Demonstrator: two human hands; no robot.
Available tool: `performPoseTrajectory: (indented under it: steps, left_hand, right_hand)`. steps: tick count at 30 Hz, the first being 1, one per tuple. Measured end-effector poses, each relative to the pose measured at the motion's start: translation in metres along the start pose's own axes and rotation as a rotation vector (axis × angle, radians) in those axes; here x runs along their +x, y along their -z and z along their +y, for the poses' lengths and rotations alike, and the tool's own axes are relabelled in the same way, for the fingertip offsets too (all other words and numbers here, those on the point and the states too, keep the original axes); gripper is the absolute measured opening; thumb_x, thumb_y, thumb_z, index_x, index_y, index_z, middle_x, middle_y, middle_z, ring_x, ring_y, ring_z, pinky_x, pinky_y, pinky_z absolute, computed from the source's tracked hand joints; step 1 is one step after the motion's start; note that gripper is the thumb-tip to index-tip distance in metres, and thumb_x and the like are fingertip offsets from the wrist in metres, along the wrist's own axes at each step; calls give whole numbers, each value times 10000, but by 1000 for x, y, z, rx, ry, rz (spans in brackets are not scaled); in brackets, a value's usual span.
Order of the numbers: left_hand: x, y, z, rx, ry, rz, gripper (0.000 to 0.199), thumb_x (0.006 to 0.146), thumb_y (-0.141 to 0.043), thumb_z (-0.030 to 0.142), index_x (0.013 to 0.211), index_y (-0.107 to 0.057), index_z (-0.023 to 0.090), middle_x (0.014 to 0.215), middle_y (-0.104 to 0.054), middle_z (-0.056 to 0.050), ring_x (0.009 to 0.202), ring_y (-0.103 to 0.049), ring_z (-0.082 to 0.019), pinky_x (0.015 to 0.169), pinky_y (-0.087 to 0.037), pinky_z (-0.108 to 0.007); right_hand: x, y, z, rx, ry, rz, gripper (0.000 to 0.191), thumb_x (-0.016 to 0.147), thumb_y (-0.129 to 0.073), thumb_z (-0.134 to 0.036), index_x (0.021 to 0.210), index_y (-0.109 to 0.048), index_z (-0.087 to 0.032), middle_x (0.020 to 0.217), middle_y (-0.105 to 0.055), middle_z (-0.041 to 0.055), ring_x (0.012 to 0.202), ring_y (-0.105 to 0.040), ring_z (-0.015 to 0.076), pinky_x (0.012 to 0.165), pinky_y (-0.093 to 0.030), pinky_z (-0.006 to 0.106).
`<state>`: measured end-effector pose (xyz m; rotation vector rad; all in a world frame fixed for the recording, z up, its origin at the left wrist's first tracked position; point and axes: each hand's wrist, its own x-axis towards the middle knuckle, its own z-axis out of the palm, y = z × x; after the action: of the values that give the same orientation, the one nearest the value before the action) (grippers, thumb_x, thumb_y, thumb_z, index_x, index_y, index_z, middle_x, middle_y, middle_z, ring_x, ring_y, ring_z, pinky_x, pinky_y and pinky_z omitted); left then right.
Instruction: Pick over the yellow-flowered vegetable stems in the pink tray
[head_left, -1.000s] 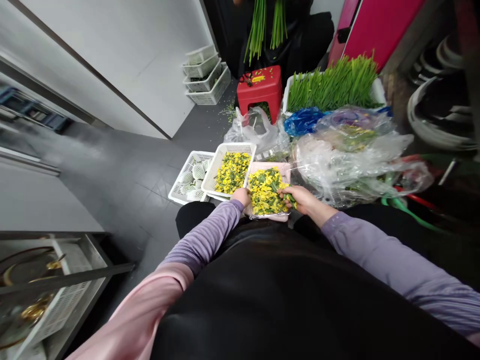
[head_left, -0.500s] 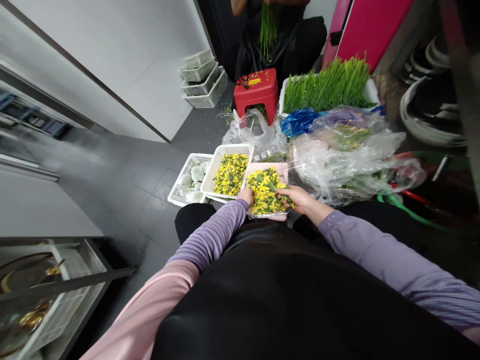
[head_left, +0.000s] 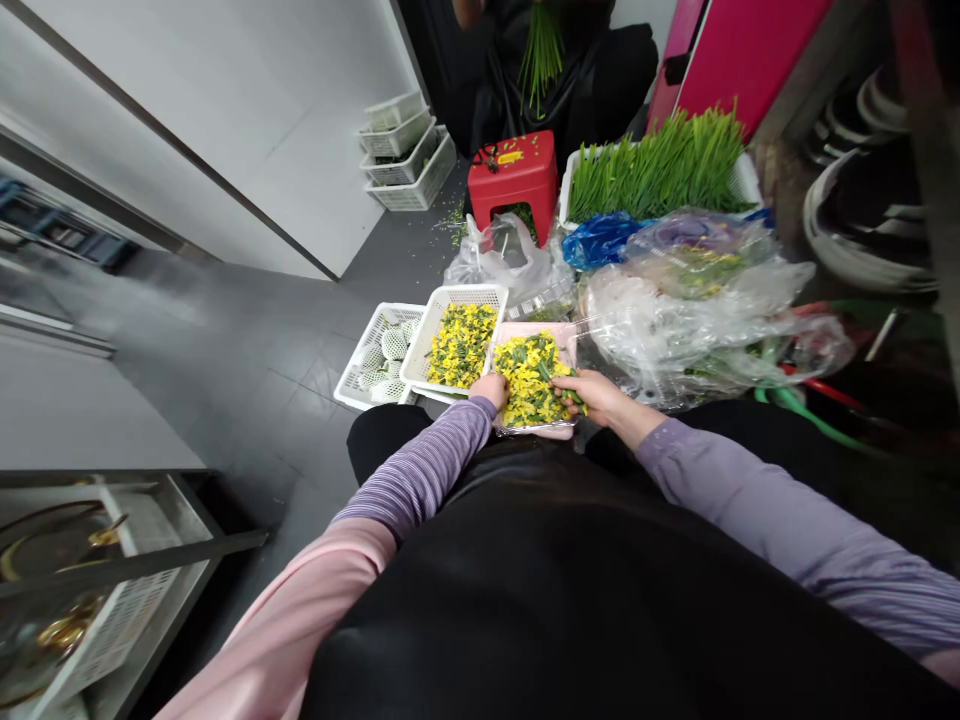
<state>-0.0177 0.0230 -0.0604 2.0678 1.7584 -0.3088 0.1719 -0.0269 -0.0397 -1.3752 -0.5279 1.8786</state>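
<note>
A pink tray (head_left: 568,345) heaped with yellow-flowered green sprigs (head_left: 531,380) sits in front of my body, with clear plastic along its near edge. My right hand (head_left: 596,393) is closed around a few green flower stems (head_left: 574,400) at the tray's right side. At the left edge of the tray, my left hand (head_left: 491,388) is curled with its fingertips against the sprigs; what it pinches, if anything, is hidden. Beside it on the left, a white perforated basket (head_left: 420,372) holds more of the yellow flowers.
Further left, a white basket (head_left: 351,390) contains round items in foam nets. Clear plastic bags (head_left: 660,320) lie to the right. Beyond stand a red stool (head_left: 517,175) and a crate of long green stalks (head_left: 660,175). Across from me another person holds a green bunch (head_left: 541,60).
Both hands stay nearly in the same place at the tray. The view shifts very slightly, and the other person's green bunch swings a little to the right.
</note>
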Motion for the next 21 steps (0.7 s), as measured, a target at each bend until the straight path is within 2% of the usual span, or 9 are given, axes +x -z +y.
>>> performPoseTrajectory:
  steps: [2, 5, 10, 12, 16, 18, 21]
  left_hand:
    - [1, 4, 0, -22, 11, 21, 200, 733, -531, 279, 857, -652, 180, 856, -646, -73, 792, -582, -157, 742, -430, -248]
    - [-1, 16, -4, -150, 16, 114, 189, 752, -512, 274, 829, -647, 166, 813, -651, -53, 763, -578, -139, 727, -426, -229]
    - [-14, 36, 1, -345, -138, 277, 156, 737, -543, 265, 777, -638, 148, 798, -643, -27, 729, -556, -105, 706, -418, -198]
    - [-21, 36, 11, -372, -227, 267, 141, 723, -560, 259, 754, -638, 145, 774, -635, -20, 701, -545, -98, 689, -416, -196]
    - [-29, 30, 34, -452, -372, 164, 156, 706, -580, 275, 750, -639, 139, 730, -617, -8, 652, -523, -85, 648, -416, -192]
    - [-28, 29, 42, -545, -360, 118, 163, 698, -589, 274, 748, -636, 126, 699, -612, -3, 624, -516, -79, 630, -418, -190]
    - [-23, 31, 46, -709, -264, 81, 199, 729, -555, 277, 806, -624, 107, 684, -609, -4, 558, -497, -64, 591, -426, -189]
  right_hand:
    - [1, 1, 1, -2, 5, -15, 200, 622, -670, -164, 700, -489, -138, 498, -497, -30, 346, -364, 42, 279, -226, 157]
    - [3, 2, 3, -12, 21, -34, 228, 592, -692, -163, 681, -483, -142, 494, -491, -36, 347, -361, 41, 285, -228, 158]
    - [5, -3, 6, -79, 81, -6, 255, 553, -713, -175, 724, -528, -138, 488, -505, -41, 336, -349, 42, 293, -240, 168]
    - [4, -6, 7, -127, 123, -31, 265, 556, -710, -192, 761, -552, -138, 484, -510, -45, 338, -353, 43, 303, -257, 170]
    - [1, -11, 10, -196, 160, -107, 252, 568, -703, -220, 754, -547, -150, 421, -462, -70, 337, -371, 55, 315, -274, 173]
    - [1, -12, 11, -164, 150, -127, 259, 560, -711, -219, 729, -525, -155, 417, -449, -78, 336, -374, 55, 319, -285, 175]
    - [2, -12, 9, -56, 109, -126, 250, 575, -707, -198, 722, -511, -151, 481, -489, -60, 352, -381, 47, 325, -296, 174]
